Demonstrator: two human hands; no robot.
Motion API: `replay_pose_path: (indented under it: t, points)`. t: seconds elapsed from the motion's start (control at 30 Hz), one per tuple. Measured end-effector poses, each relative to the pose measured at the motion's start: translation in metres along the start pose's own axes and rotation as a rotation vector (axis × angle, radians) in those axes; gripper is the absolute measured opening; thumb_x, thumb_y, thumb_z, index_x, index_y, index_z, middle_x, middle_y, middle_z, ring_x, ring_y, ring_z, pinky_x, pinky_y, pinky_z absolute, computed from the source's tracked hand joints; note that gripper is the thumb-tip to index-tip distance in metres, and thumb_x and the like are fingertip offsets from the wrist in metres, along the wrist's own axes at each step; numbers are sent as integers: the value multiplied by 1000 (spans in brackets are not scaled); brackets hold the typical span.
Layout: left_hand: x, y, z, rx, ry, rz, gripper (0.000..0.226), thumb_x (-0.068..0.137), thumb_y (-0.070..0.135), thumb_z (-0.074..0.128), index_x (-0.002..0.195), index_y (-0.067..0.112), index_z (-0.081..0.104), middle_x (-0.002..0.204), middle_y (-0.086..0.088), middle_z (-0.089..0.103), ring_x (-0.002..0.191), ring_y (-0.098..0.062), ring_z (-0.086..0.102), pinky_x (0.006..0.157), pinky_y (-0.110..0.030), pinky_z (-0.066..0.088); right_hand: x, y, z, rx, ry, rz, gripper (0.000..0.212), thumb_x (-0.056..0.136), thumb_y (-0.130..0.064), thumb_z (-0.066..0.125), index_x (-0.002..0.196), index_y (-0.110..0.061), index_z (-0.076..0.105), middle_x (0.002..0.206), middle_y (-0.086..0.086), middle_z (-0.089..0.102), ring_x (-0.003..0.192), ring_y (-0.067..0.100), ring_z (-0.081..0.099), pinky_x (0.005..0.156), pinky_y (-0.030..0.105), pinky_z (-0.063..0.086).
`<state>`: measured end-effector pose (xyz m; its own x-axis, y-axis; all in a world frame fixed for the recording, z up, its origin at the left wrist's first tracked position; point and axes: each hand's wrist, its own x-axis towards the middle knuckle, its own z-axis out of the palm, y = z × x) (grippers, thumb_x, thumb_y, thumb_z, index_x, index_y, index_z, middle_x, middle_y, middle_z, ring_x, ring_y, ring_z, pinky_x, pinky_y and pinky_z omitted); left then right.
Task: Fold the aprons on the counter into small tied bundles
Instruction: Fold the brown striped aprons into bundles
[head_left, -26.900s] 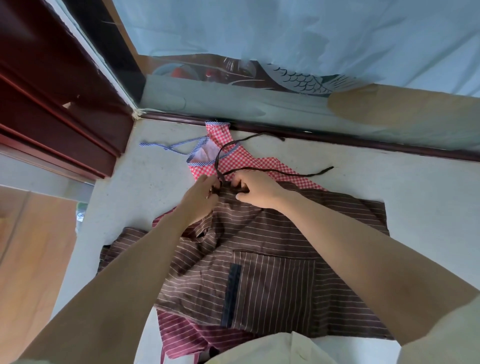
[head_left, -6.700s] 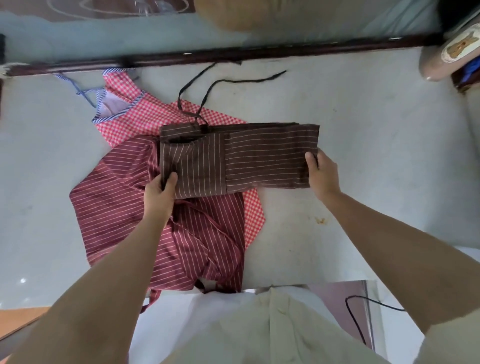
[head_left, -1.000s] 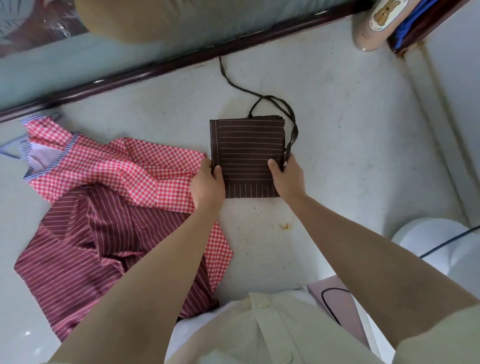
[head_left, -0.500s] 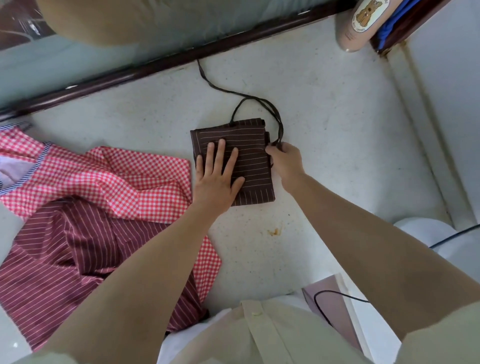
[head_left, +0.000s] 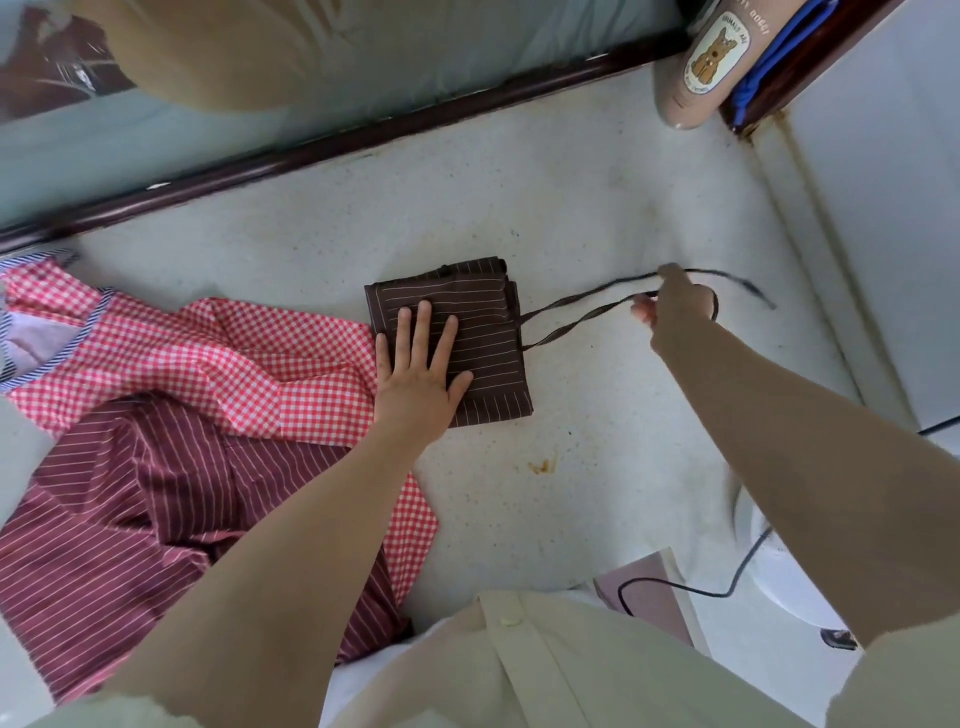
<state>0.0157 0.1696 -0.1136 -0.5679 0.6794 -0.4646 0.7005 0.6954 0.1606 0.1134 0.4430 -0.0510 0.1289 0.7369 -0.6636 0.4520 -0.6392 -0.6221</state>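
- The maroon striped apron (head_left: 130, 519) and the red checked apron (head_left: 234, 364) lie crumpled on the counter's (head_left: 571, 208) left side.
- My left hand (head_left: 421, 374) presses flat, fingers straight and spread, on the folded brown apron (head_left: 483, 312) at mid-counter.
- Its ties (head_left: 576, 317) stretch rightward.
- My right hand (head_left: 675, 306), blurred, has its fingers curled round the ties.

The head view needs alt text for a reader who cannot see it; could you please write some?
A person's left hand presses flat on a folded brown striped apron on a pale counter, while the right hand holds its dark ties stretched out to the right. A red checked apron and a maroon striped apron lie crumpled to the left.
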Motion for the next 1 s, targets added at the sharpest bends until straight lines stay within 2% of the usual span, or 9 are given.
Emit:
replay_pose_path:
  t: [0.1, 0.2, 0.27, 0.37, 0.47, 0.6, 0.77, 0.9, 1.0]
  points:
    - [-4, -4, -2, 13, 49, 29, 68, 98, 58, 10, 154, 26, -12, 160, -8, -23, 146, -29, -22, 119, -50, -8, -11, 10, 9, -244, -122, -21, 24, 94, -30, 53, 99, -7, 52, 74, 3, 58, 65, 19, 63, 67, 29, 51]
    - [-9, -7, -9, 30, 219, 69, 63, 101, 49, 25, 155, 19, 16, 162, -13, 3, 149, -32, 1, 121, -50, 4, -27, 24, 22, -503, -126, -193, 32, 88, -35, 46, 94, -5, 56, 76, 3, 63, 71, 24, 67, 65, 31, 51]
    - [-13, -10, -14, 45, 301, 95, 58, 100, 43, 35, 150, 14, 30, 161, -12, 16, 148, -32, 13, 120, -50, 13, -39, 36, 29, -577, -117, -487, 25, 91, -31, 48, 97, -8, 56, 78, -3, 62, 72, 19, 62, 64, 29, 48]
    - [-22, -18, -15, 56, 342, 158, 50, 96, 35, 46, 142, 14, 44, 152, -11, 34, 140, -32, 31, 115, -48, 25, -64, 57, 37, -627, -409, -1078, 3, 95, -16, 51, 95, -16, 54, 81, -8, 59, 72, 8, 57, 64, 20, 46]
    - [-31, -29, -11, 39, 312, 222, 47, 95, 33, 47, 139, 16, 48, 141, -9, 47, 131, -30, 40, 110, -46, 33, -72, 79, 45, -768, -676, -1470, 16, 91, -7, 52, 102, -13, 62, 97, -2, 63, 88, 11, 58, 78, 23, 49]
    - [-36, -46, -12, -124, 125, 227, 63, 95, 45, 45, 150, 17, 31, 156, -6, 28, 144, -27, 23, 118, -47, 25, -57, 105, 42, -1099, -799, -1474, 43, 90, -7, 54, 133, -12, 56, 142, 4, 51, 129, 19, 47, 106, 37, 42]
    - [-33, -58, -20, 5, -57, 292, 109, 78, 63, 64, 155, 20, 2, 161, -3, 0, 148, -25, 2, 121, -42, 14, -48, 101, 32, -1183, -979, -1322, 62, 88, -12, 50, 149, -17, 37, 161, -6, 21, 146, 10, 23, 117, 32, 27]
    - [-35, -51, -15, 45, 28, 291, 95, 84, 42, 65, 155, 16, 8, 162, -8, 8, 148, -27, 9, 119, -38, 12, -44, 87, 27, -1275, -1097, -1241, 73, 86, -15, 50, 154, -21, 24, 163, -12, 9, 147, 8, 18, 116, 27, 25]
    - [-34, -52, -20, -260, 122, 232, 65, 88, 26, 61, 147, 16, 37, 156, -3, 31, 142, -20, 31, 114, -29, 18, -42, 80, 25, -1251, -1117, -1273, 77, 88, -45, 48, 155, -23, 17, 162, -9, 15, 146, 9, 21, 117, 30, 23]
